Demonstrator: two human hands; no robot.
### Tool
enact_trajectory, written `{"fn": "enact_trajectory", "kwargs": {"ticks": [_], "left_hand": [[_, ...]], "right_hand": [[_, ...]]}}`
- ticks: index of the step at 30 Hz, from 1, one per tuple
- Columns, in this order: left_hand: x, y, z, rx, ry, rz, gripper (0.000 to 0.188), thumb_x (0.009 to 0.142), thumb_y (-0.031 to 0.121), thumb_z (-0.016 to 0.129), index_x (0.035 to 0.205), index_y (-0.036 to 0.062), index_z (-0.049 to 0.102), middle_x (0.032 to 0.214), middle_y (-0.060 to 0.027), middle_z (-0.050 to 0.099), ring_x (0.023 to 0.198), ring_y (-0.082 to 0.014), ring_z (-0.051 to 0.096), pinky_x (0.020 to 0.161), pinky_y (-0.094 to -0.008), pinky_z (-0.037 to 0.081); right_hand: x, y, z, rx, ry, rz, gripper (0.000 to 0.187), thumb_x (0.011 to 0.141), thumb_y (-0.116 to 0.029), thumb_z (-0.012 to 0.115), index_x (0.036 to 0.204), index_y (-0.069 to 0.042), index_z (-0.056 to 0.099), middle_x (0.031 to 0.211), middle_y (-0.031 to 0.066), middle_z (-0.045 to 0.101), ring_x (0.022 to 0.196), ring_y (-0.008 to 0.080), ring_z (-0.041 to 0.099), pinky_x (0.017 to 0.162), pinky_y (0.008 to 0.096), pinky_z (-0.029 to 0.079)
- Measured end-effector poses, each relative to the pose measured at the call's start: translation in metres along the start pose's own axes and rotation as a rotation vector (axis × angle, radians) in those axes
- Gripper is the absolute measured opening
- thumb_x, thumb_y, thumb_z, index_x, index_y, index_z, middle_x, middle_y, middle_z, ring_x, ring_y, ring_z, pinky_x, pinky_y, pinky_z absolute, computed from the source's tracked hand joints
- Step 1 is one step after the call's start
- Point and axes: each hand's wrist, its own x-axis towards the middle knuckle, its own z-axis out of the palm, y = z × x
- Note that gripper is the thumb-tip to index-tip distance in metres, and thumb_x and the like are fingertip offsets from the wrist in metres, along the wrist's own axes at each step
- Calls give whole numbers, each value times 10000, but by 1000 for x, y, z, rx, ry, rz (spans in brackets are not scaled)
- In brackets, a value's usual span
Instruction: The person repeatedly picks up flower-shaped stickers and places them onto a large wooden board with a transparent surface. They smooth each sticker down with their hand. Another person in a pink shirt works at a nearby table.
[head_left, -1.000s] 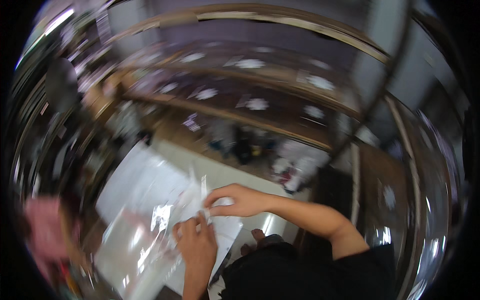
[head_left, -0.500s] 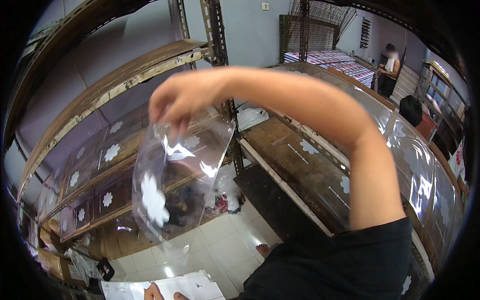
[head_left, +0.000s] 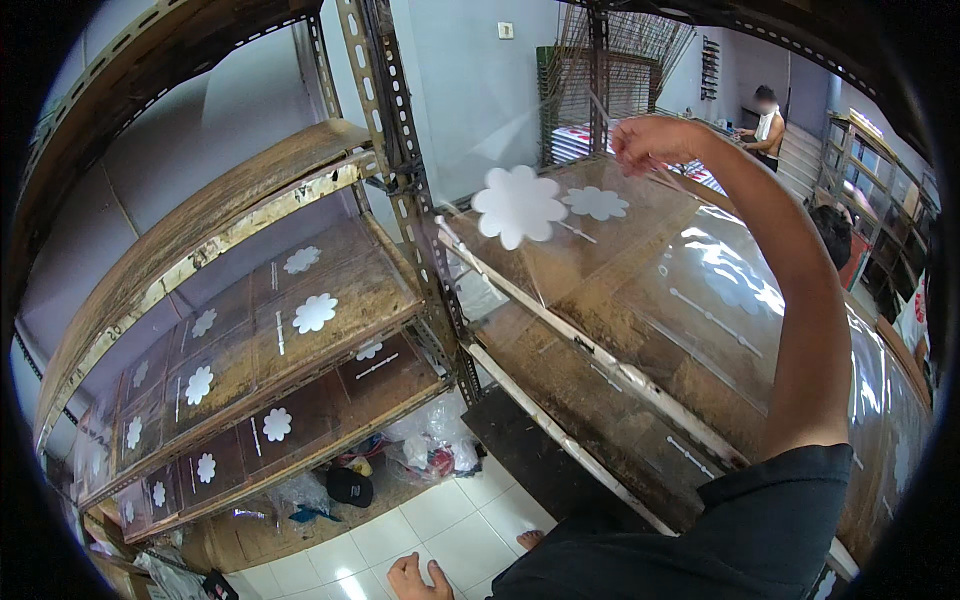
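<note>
My right hand (head_left: 655,140) is raised over a wooden rack shelf (head_left: 600,340) and pinches the edge of a clear plastic sheet (head_left: 520,250) printed with a white flower shape (head_left: 518,206). The sheet hangs flat above the shelf, beside another clear sheet with a white flower (head_left: 596,202) lying there. My left hand (head_left: 418,579) shows only at the bottom edge, low near the white tiled floor, fingers loosely curled with nothing seen in them.
Metal uprights (head_left: 400,170) carry wooden shelves on the left (head_left: 300,330) covered with several flower-printed clear sheets. Bags and clutter (head_left: 430,455) lie on the floor under them. Another person (head_left: 766,125) stands at the far back near more racks.
A second ago both hands were low on sheets by the floor. My right hand then lifted one clear sheet up and has now carried it right, over the rack shelf.
</note>
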Motion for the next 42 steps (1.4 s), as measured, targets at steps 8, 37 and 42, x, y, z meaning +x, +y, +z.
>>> {"fn": "enact_trajectory", "kwargs": {"ticks": [8,37,42], "left_hand": [[60,15,38,-93,-52,70,265,893,132,676,1105,-24,651,1092,-243,624,1051,-422,569,946,-486,453],[56,-2,71,-127,-181,-10,253,890,106,669,1107,-24,658,1090,-263,636,1045,-439,582,939,-496,463],[53,-2,65,-120,-195,-16,252,887,103,668,1102,-28,660,1088,-264,637,1039,-440,585,933,-496,467]], "right_hand": [[70,83,-26,-459,131,285,241,831,-42,622,1071,-25,620,860,100,671,764,205,705,635,368,580],[88,174,-55,-726,467,110,143,801,-126,609,875,-60,712,922,166,704,865,312,682,757,440,529],[88,172,-59,-962,412,97,230,858,-194,591,922,-13,718,943,216,708,887,356,689,802,470,533]]}}
